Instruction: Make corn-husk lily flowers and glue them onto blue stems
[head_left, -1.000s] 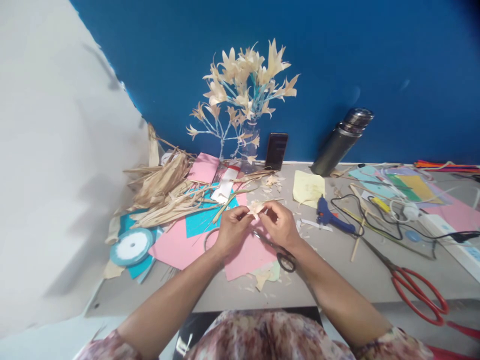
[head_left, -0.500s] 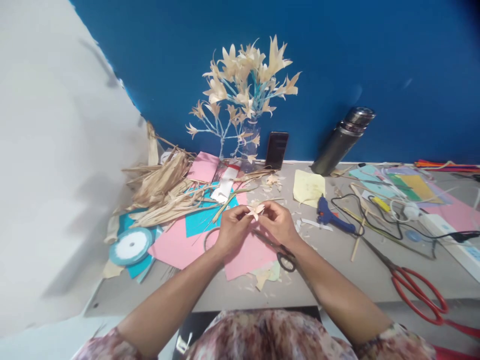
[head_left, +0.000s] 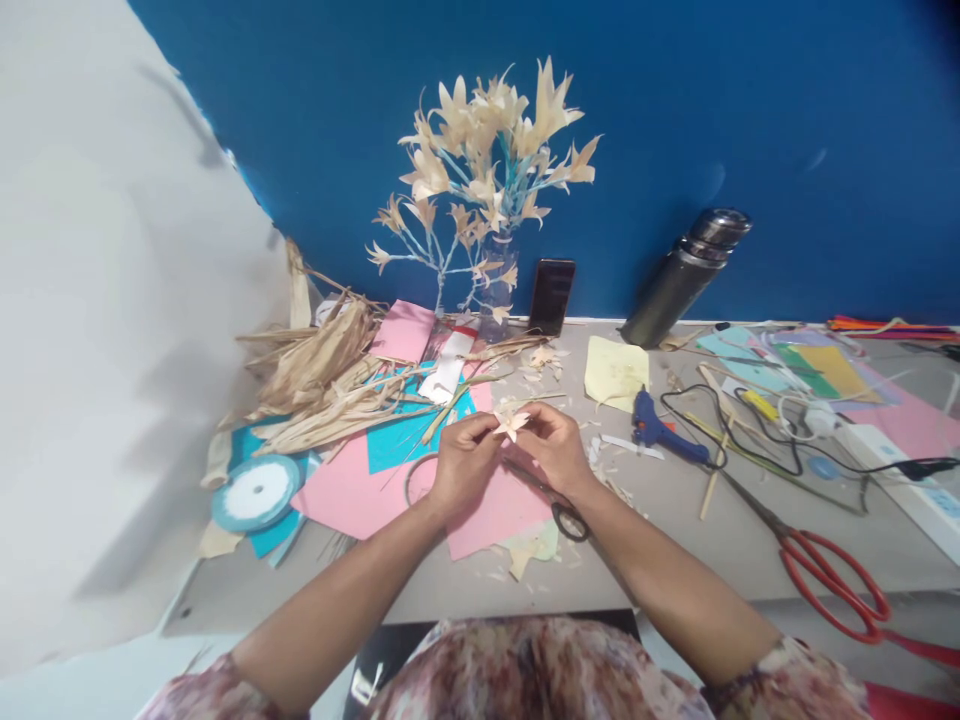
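Between my two hands, over the pink paper (head_left: pixel 491 520), is a small cream husk flower (head_left: pixel 512 425) with pointed petals. My left hand (head_left: pixel 469 462) pinches it from the left, and my right hand (head_left: pixel 557 450) grips it from the right with closed fingers. The fingertips partly cover the flower's base. Beneath my right hand lies a pair of dark-handled scissors (head_left: pixel 571 522), its blades partly hidden. Behind my hands, similar flowers (head_left: pixel 487 130) on blue-wrapped stems stand in a clear bottle (head_left: pixel 496 285).
Dried husks (head_left: pixel 322 370) and a ribbon spool (head_left: pixel 255 492) are on the left. A phone (head_left: pixel 551 297) and a tilted flask (head_left: pixel 686 278) lean against the blue wall. On the right are a blue glue gun (head_left: pixel 667 430), red-handled scissors (head_left: pixel 832 585) and a power strip (head_left: pixel 904 490).
My view has shifted slightly, so the table's items appear a little further left and up. Both hands keep hold of the flower, which looks almost unchanged in pose.
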